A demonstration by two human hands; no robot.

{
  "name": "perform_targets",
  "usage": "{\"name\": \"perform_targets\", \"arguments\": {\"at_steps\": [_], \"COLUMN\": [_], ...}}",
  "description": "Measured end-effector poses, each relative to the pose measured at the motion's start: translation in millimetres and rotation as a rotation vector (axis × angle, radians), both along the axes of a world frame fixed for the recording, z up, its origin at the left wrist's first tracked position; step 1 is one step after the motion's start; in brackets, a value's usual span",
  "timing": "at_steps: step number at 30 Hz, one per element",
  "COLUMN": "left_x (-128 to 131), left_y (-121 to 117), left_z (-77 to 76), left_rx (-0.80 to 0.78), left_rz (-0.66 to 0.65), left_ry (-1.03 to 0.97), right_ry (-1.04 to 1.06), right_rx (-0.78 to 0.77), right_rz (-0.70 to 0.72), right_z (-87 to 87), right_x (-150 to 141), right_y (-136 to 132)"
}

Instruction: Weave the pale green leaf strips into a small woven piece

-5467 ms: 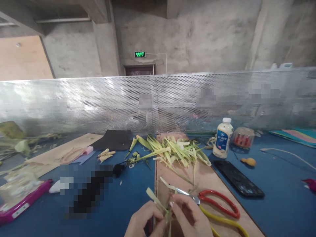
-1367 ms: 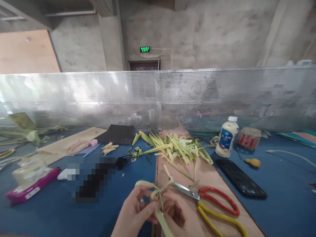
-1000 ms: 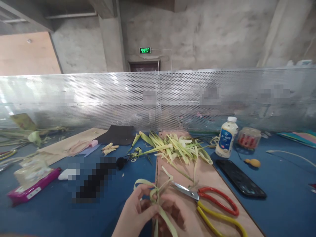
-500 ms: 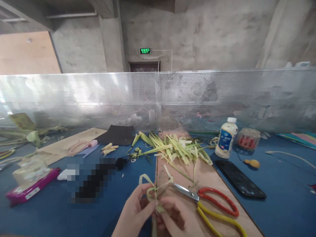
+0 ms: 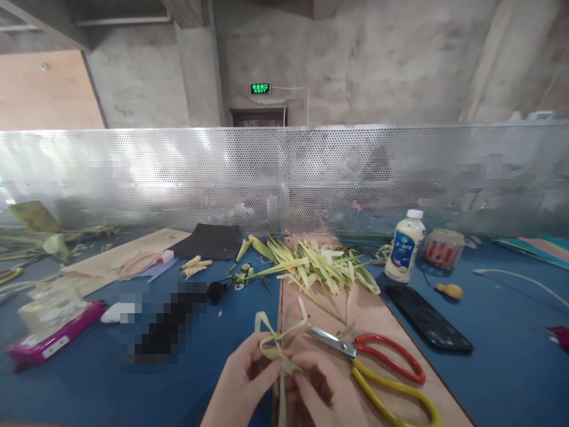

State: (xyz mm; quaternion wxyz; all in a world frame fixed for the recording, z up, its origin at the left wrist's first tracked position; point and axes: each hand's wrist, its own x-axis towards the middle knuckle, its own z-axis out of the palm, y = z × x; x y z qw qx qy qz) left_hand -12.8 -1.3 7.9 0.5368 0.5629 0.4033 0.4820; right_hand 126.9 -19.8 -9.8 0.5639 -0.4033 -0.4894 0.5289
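Note:
At the bottom middle, my left hand (image 5: 246, 376) pinches a pale green strip of plant husk (image 5: 269, 341), which loops above the fingers. Close beside it, my right hand (image 5: 322, 385) grips the same strip between thumb and fingers. One end of the strip sticks up toward the scissors, and another hangs down between the hands. Scissors (image 5: 351, 350) with one red and one yellow handle lie just right of my right hand on a wooden board (image 5: 368, 314). A heap of green and yellowish husk strips (image 5: 324, 267) covers the board's far end.
To the right lie a black phone (image 5: 427, 317), a white-capped bottle (image 5: 405, 246), a clear jar (image 5: 443, 248) and a small gourd-shaped object (image 5: 448, 290). On the left are a purple packet (image 5: 57, 338) and a black sheet (image 5: 208, 240). A perforated metal screen (image 5: 338, 178) stands behind.
The husk strip has shifted a little between my fingers, and its loop has changed shape. Both hands keep their pinch. The whole view has moved slightly.

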Motion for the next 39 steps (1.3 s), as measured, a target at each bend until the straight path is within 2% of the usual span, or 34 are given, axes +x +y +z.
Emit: {"name": "perform_targets", "arguments": {"at_steps": [3,5,7,10,13,16,19,21,22,24,27,29,32,34,37,39], "left_x": [-0.4,-0.9,-1.0,-0.4,0.2,0.2,-0.1,-0.3,-0.4,-0.4,-1.0,-2.0,-3.8,-4.7,-5.0,-4.3], "left_y": [0.2,-0.4,-1.8,-3.9,-4.1,-3.4,-3.6,-4.4,-4.9,-5.8,-6.5,-6.8,-7.0,-7.3,-8.1,-8.6], "left_z": [1.1,2.4,4.6,7.6,7.9,7.3,8.3,9.4,9.7,9.8,8.7,7.7,6.1,5.1,4.6,5.4], "left_rx": [0.005,0.0,-0.005,-0.012,-0.014,-0.019,-0.034,-0.041,-0.049,-0.064,-0.055,-0.031,-0.005,0.006,0.022,0.022], "left_rz": [0.013,0.025,0.036,0.05,0.057,0.041,0.028,0.018,0.011,-0.006,-0.007,0.003,-0.013,-0.029,-0.038,-0.037], "left_ry": [0.024,0.031,0.023,-0.001,0.001,-0.016,-0.053,-0.07,-0.074,-0.071,-0.033,-0.007,-0.003,-0.021,-0.052,-0.05], "right_ry": [-0.098,-0.261,-0.515,-0.95,-1.218,-1.282,-1.18,-1.041,-0.962,-0.772,-0.461,-0.306,-0.129,-0.004,0.213,0.32], "right_rx": [0.056,0.168,0.369,0.747,0.935,1.004,1.068,1.024,0.955,0.723,0.335,0.187,0.076,-0.004,-0.106,-0.117], "right_rz": [-0.042,-0.101,-0.205,-0.41,-0.518,-0.475,-0.404,-0.321,-0.256,-0.156,-0.113,-0.101,-0.063,0.028,0.144,0.147], "right_z": [-2.4,-6.3,-10.8,-14.6,-11.5,-5.9,-2.9,-0.8,1.0,6.7,18.0,25.2,32.8,34.9,32.8,28.2], "right_x": [0.8,4.4,11.0,21.8,23.5,13.5,2.5,-0.3,-0.3,1.3,3.2,2.5,-0.5,-2.7,-5.9,-8.5], "right_y": [0.9,1.8,2.6,2.3,-0.1,-3.3,-5.9,-6.5,-6.1,-3.8,2.9,6.4,6.6,4.4,2.8,3.7]}}
